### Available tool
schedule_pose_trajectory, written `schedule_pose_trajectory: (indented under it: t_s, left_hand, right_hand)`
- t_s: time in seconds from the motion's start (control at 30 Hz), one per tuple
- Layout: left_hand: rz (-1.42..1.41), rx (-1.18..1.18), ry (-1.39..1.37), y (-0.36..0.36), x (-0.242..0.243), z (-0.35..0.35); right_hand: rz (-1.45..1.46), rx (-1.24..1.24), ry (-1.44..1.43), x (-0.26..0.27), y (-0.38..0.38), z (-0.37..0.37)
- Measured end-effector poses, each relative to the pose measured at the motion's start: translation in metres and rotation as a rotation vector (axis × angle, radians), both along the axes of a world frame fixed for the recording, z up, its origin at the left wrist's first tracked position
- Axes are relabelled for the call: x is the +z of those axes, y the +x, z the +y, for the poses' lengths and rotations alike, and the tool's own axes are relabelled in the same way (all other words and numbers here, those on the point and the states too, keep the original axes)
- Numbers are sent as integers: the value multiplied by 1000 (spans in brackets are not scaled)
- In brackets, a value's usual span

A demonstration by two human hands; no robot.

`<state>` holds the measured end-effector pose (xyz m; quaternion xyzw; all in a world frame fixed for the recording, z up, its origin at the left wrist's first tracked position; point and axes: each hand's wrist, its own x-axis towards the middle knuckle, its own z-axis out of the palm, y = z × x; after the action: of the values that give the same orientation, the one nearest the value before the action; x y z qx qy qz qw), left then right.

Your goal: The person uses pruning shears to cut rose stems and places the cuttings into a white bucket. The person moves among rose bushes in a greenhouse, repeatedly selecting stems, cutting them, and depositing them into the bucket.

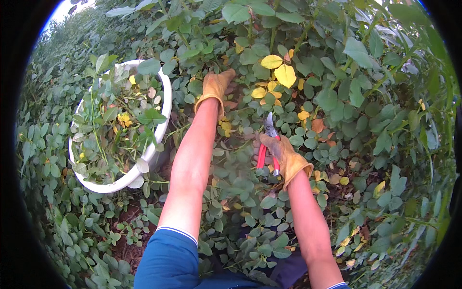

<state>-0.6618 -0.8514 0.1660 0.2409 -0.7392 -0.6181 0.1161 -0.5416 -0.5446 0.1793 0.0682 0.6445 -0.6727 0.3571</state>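
Note:
My left hand (216, 86), in a tan leather work glove, reaches into the leafy rose bushes at the upper middle; leaves hide its fingertips, and whether it grips a stem does not show. Lower and to the right, my right hand (279, 151), gloved the same way, holds red-handled pruning shears (267, 144) with their metal blades pointing up and away from me. Several yellow leaves (285, 75) grow on the bush above the shears. Left of my left arm stands a white-rimmed tub (166, 94) filled with cut leafy stems (112, 119) and a yellow flower (124, 119).
Dense rose foliage (379, 144) surrounds both arms and the tub. Taller stems (379, 85) lean in from the upper right. Patches of reddish soil (130, 216) show among the leaves at the lower left, and fallen yellow and brown leaves (335, 178) lie right of my right wrist.

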Motion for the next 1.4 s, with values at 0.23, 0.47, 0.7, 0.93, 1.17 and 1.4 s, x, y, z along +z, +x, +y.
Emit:
schedule_pose_trajectory:
  t_s: [0.23,0.47,0.7,0.93,1.17,1.4]
  left_hand:
    - [-21,7,83,26,37,29]
    - [63,1,128,42,50,36]
    - [14,69,224,40,45,32]
    - [22,-143,-428,31,43,23]
    - [87,-120,318,71,44,37]
    - [87,-320,-39,14,-25,42]
  right_hand:
    - [11,20,8,13,7,-16]
    - [153,163,-137,49,-5,-69]
    - [-110,-173,-47,8,-46,-71]
    - [-135,28,-77,1,-57,-49]
    - [-226,19,-160,-3,-63,-49]
    - [-225,-14,-173,-16,-65,-66]
